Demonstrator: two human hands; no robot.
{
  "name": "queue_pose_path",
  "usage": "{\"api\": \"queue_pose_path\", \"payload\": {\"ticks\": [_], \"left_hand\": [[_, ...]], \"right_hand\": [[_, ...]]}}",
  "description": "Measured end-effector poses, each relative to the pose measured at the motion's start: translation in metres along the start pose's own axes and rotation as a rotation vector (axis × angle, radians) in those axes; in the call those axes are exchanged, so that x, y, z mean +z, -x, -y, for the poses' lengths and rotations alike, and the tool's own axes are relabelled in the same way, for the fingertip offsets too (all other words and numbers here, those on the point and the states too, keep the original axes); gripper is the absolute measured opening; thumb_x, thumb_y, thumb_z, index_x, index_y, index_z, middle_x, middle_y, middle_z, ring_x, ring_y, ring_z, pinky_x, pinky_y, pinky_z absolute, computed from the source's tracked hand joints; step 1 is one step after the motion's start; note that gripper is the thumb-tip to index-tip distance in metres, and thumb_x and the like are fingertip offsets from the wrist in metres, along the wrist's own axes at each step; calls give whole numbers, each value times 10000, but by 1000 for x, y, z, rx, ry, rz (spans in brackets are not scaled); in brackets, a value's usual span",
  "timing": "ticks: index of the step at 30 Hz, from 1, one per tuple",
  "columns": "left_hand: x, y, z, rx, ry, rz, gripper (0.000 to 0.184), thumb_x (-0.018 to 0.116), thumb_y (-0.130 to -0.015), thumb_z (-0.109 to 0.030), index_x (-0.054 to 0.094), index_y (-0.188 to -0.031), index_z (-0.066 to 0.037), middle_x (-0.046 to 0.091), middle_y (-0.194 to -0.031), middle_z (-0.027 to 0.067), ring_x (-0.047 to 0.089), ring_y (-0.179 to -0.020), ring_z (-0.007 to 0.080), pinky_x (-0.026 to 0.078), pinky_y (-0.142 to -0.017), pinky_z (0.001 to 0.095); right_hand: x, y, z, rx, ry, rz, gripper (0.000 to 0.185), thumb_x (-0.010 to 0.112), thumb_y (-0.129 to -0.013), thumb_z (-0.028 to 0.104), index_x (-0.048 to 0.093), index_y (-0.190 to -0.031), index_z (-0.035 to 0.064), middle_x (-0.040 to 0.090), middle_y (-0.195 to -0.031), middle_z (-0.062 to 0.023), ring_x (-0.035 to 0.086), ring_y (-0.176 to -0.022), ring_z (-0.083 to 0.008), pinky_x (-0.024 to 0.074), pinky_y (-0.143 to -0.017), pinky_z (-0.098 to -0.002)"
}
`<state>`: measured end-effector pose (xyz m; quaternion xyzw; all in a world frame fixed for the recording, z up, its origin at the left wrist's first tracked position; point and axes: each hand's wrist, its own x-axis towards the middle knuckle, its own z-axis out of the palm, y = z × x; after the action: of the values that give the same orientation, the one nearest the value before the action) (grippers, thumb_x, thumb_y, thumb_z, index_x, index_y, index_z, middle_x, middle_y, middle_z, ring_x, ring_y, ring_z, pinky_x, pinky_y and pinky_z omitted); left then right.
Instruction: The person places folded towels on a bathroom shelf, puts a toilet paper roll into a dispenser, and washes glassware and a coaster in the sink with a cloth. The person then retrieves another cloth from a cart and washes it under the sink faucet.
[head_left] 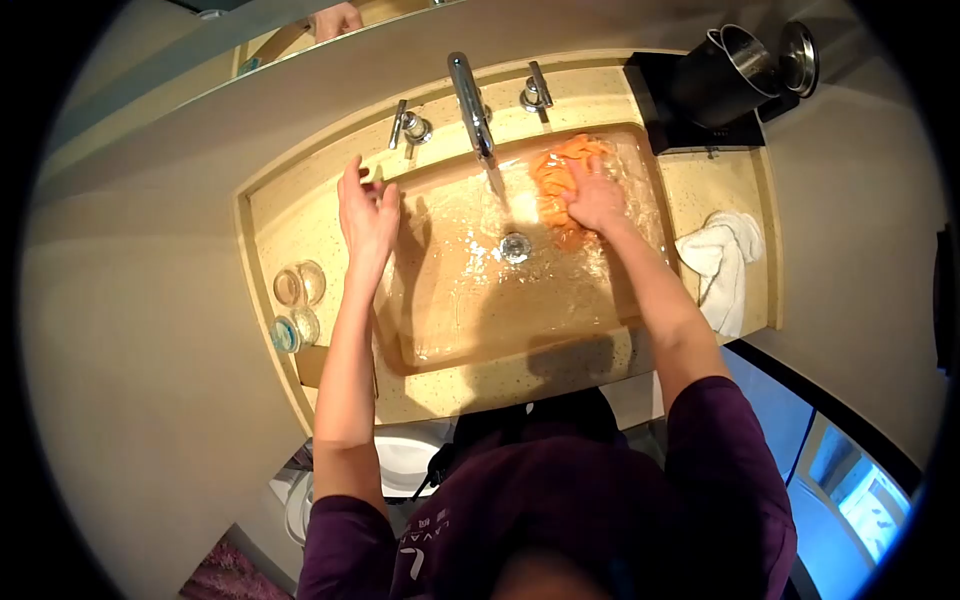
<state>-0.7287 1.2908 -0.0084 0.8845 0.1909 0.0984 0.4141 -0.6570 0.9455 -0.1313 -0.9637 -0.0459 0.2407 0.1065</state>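
Pale speckled counter (pixel 697 187) with a built-in sink (pixel 450 320) holding shallow water and a crumpled orange cloth (pixel 553 190). On the counter: chrome tap (pixel 466 95) behind the sink, four small glasses (pixel 304 326) at left, black tray (pixel 700 138) with an open black kettle (pixel 708 88), white towel (pixel 722 262) at right.

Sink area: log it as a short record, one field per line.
Left hand: raised near the sink's left edge, holding nothing
Right hand: on the orange cloth
Sink: wet, with the cloth at its right side
Faucet: between two lever handles, spout over the sink
Left counter: small glass vessels
Right counter: crumpled white towel, black container
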Motion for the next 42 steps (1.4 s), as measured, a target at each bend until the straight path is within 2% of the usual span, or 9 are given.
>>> {"api": "queue_pose_path", "payload": {"ticks": [6, 8, 12, 18, 25, 31, 33, 37, 42], "left_hand": [[10, -42, -3, 114, -380, 34, 636, 648, -853, -162, 443, -1400, 89, 560, -1295, 310, 632, -1110, 408, 509, -951, 476], [13, -49, -10, 253, -451, 89, 462, 609, -823, -149, 574, -1202, 114, 631, -1115, 343, 640, -1019, 471, 513, -898, 499], [27, -49, -30, 184, -555, 152, 253, 573, -771, -146, 631, -844, 89, 663, -889, 332, 655, -852, 499, 520, -790, 531], [38, -38, -43, 192, -587, 148, 236, 587, -762, -140, 647, -808, 83, 669, -860, 329, 668, -841, 490, 535, -771, 509], [47, -39, -33, 152, -606, 206, 244, 609, -796, -140, 628, -903, 78, 682, -868, 306, 682, -843, 463, 535, -773, 505], [59, 24, 3, 91, -108, 309, 419, 599, -897, -69, 526, -1304, -6, 702, -974, 204, 692, -877, 311, 547, -787, 410], [60, 60, 13, -83, -121, 598, 587, 605, -858, -18, 492, -1433, -45, 684, -1087, 187, 672, -962, 278, 545, -831, 386], [74, 128, 17, 55, -48, 980, 650, 640, -815, 22, 511, -1431, -140, 625, -1214, 138, 616, -1076, 242, 533, -916, 336], [86, 159, 1, 39, 65, 938, 494, 736, -807, -61, 595, -1280, -58, 606, -1149, 129, 590, -1081, 248, 496, -929, 352]], "right_hand": [[-7, 28, -31, 6, 15, -107, 724, 658, -927, 405, 339, -1561, 262, 413, -1398, -203, 557, -1199, -403, 485, -1015, -494], [-4, 42, -37, 2, -10, -75, 725, 665, -926, 391, 338, -1561, 263, 408, -1398, -219, 557, -1192, -407, 486, -1010, -494], [9, 91, -19, -17, -23, 4, 740, 678, -925, 385, 326, -1567, 278, 450, -1341, -244, 568, -1169, -411, 501, -968, -484], [47, 108, 33, -217, -29, 100, 783, 701, -904, 398, 316, -1575, 270, 514, -1263, -234, 600, -1095, -366, 511, -875, -457], [85, 110, 110, -443, -59, 118, 816, 720, -889, 385, 315, -1578, 219, 466, -1363, -246, 583, -1132, -364, 494, -862, -421], [87, 117, 130, -519, -45, 176, 728, 714, -903, 309, 387, -1549, 242, 411, -1435, -254, 567, -1192, -390, 482, -981, -450], [84, 120, 111, -537, -262, 403, 685, 725, -892, 247, 447, -1518, 223, 409, -1464, -225, 571, -1211, -373, 483, -993, -441], [79, 135, 55, -523, -883, 405, 505, 691, -821, 144, 651, -1323, 112, 675, -1229, -188, 681, -1057, -307, 523, -948, -396], [18, 166, 25, -455, -834, 334, 444, 697, -831, 159, 680, -1269, 92, 717, -1157, -178, 702, -988, -281, 540, -881, -369]]}}
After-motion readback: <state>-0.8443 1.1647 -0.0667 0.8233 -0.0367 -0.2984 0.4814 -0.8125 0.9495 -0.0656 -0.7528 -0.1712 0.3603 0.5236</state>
